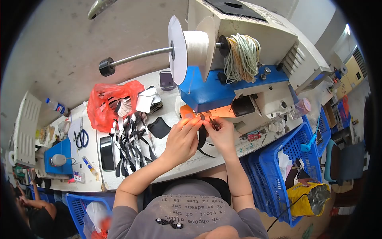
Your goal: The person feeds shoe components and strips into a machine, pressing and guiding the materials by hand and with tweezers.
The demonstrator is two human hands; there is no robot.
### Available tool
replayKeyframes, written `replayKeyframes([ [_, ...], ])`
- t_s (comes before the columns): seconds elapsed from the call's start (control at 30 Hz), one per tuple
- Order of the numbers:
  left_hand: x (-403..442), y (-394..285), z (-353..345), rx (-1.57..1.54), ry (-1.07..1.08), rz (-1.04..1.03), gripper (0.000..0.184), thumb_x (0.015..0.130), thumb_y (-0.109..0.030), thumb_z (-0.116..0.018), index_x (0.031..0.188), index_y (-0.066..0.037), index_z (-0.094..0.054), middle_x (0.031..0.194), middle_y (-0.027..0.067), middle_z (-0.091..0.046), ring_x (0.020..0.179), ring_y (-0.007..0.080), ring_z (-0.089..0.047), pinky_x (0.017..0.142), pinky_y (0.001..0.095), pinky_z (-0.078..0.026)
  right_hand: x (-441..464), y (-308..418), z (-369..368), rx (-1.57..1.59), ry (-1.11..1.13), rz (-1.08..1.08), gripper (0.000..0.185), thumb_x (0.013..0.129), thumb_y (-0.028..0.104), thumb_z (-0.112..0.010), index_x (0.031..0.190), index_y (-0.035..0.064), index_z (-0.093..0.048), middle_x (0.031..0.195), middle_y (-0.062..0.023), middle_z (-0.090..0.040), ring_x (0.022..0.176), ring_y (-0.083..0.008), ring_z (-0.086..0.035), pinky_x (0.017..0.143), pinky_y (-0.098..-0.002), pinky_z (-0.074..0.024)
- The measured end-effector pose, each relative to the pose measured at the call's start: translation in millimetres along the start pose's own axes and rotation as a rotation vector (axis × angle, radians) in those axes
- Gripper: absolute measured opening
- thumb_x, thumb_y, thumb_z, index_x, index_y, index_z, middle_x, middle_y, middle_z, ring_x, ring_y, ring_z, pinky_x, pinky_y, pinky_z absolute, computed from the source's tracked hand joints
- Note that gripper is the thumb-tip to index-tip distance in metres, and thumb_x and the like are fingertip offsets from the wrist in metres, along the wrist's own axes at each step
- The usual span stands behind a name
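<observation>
Under the lit front of the blue machine head (209,93), my two hands meet. My left hand (181,139) is closed in a pinch on the end of a black strip (202,137), which hangs down in a curve between the hands. My right hand (222,137) is closed too, its fingertips at the same end of the strip. A dark, pointed tool (215,124), possibly thread snips, lies in the right hand's fingers; its exact kind is unclear. Left of my left hand lies a flat black fabric piece (159,127).
Black and white ribbon strips (133,139), a red plastic bag (97,107) and a phone (107,153) lie to the left. A white spool (196,47) hangs above. Red-handled pliers (252,137) lie right, beside blue crates (274,159). Another person (47,211) sits at far left.
</observation>
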State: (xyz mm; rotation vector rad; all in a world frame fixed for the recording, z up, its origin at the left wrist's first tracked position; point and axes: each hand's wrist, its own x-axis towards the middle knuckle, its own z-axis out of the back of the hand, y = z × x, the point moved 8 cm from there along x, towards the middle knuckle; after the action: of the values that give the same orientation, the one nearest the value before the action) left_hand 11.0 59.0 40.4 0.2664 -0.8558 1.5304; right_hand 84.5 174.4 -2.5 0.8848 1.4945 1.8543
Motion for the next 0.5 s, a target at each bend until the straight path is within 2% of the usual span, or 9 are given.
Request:
replayKeyframes([
  [0.13, -5.0, 0.6, -6.8, 0.167, 0.045, 0.000, 0.042, 0.071, -0.002, -0.062, 0.112, -0.001, -0.058, 0.122, 0.0100, -0.054, 0.110, 0.0289, -0.049, 0.083, 0.0389, -0.040, -3.4, 5.1, -2.0, -0.166, -0.106, 0.131, 0.017, 0.082, 0.010, -0.067, 0.095, -0.0008, -0.068, 0.065, -0.0100, -0.064, 0.056, -0.0134, -0.061, 0.056, -0.0274, -0.0486],
  [0.23, -5.5, 0.5, -9.2, 0.234, 0.050, 0.012, 0.042, 0.071, -0.005, -0.063, 0.112, -0.001, -0.057, 0.125, 0.0102, -0.052, 0.112, 0.0280, -0.047, 0.082, 0.0383, -0.038, -5.8, 15.6, -7.1, -0.436, 0.033, 0.046, 0.024, 0.081, 0.010, -0.063, 0.103, 0.0010, -0.067, 0.071, -0.0132, -0.064, 0.058, -0.0239, -0.063, 0.059, -0.0341, -0.0503],
  [0.33, -5.1, 1.1, -10.5, 0.255, 0.031, 0.008, 0.042, 0.071, -0.006, -0.063, 0.112, -0.001, -0.057, 0.126, 0.0108, -0.052, 0.112, 0.0279, -0.047, 0.083, 0.0386, -0.038, -8.6, 28.8, -14.4, -0.601, 0.042, 0.236, 0.032, 0.079, 0.009, -0.058, 0.110, 0.0017, -0.064, 0.081, -0.0148, -0.066, 0.066, -0.0324, -0.063, 0.062, -0.0408, -0.0502],
  [0.43, -3.4, 3.8, -11.1, 0.246, 0.015, 0.002, 0.042, 0.071, -0.005, -0.063, 0.112, -0.001, -0.057, 0.127, 0.0113, -0.051, 0.112, 0.0283, -0.047, 0.083, 0.0387, -0.038, -6.2, 31.4, -19.7, -0.704, 0.092, 0.235, 0.037, 0.079, 0.007, -0.056, 0.115, 0.0022, -0.061, 0.089, -0.0159, -0.066, 0.072, -0.0343, -0.064, 0.065, -0.0439, -0.0501],
  [0.5, -3.5, 8.0, -13.4, 0.235, 0.023, 0.005, 0.042, 0.072, -0.006, -0.063, 0.113, -0.001, -0.057, 0.126, 0.0120, -0.051, 0.113, 0.0293, -0.046, 0.085, 0.0390, -0.038, -4.9, 32.4, -18.0, -0.643, 0.057, 0.265, 0.035, 0.079, 0.008, -0.057, 0.113, 0.0018, -0.062, 0.088, -0.0158, -0.066, 0.072, -0.0339, -0.064, 0.065, -0.0431, -0.0504],
])
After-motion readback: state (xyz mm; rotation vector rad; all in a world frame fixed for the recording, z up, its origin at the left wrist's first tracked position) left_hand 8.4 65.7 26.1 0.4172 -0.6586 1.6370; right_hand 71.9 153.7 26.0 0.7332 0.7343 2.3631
